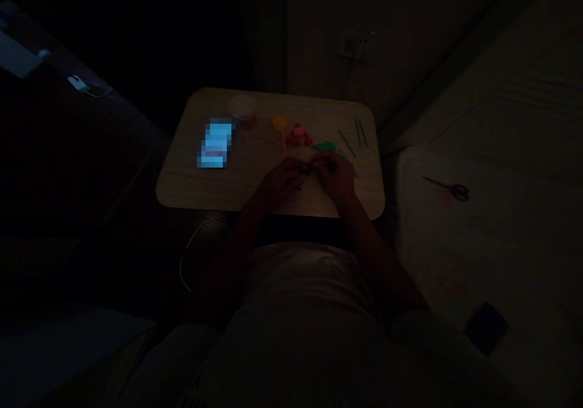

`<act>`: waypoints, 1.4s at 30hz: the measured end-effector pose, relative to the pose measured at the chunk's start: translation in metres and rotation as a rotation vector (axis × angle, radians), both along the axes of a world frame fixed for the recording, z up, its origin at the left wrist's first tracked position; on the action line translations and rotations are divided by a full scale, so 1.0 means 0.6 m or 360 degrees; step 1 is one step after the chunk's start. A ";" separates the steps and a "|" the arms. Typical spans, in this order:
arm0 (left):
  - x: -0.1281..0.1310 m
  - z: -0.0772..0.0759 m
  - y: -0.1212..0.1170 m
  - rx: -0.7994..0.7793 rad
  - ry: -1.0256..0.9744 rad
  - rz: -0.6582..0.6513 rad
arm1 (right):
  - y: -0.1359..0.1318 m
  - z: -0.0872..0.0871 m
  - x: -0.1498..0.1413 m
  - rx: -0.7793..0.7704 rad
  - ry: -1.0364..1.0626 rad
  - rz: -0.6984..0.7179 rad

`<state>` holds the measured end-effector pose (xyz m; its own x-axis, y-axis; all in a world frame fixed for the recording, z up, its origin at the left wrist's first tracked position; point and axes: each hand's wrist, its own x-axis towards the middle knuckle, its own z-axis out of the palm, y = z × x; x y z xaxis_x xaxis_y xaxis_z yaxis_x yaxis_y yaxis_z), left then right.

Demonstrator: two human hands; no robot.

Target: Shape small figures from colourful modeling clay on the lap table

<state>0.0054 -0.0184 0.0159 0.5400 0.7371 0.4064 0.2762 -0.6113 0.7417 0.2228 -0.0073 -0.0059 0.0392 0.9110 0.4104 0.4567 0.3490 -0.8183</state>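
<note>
The light is very dim. My left hand (281, 180) and my right hand (337, 176) meet over the front of a small light wood table (195, 190). The fingers of both are bent together around something small and dark between them, too dim to name. Just beyond my hands lie a red shaped piece (298, 135) with a pink part and a flat green piece (324, 146). Partly behind my right hand is a light blue tool (350, 163). Left of the red piece rests an orange piece with a wide head and thin handle (279, 125).
A lit, blurred screen (216, 145) and a clear tub (243, 109) stand on the table's left. Thin blue sticks (347, 142) lie on its right. Scissors (450, 189) and a dark blue square (486, 328) rest on a pale surface at right. Behind is a wall socket (357, 42).
</note>
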 end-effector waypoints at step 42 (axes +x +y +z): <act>-0.009 0.002 0.002 -0.0196 -0.0319 0.0449 | 0.000 0.002 -0.001 0.0024 0.0037 0.0125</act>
<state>-0.0001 -0.0171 0.0171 0.2269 0.8957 0.3825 0.2628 -0.4345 0.8615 0.2223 -0.0074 -0.0044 -0.0227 0.9053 0.4242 0.4085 0.3956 -0.8225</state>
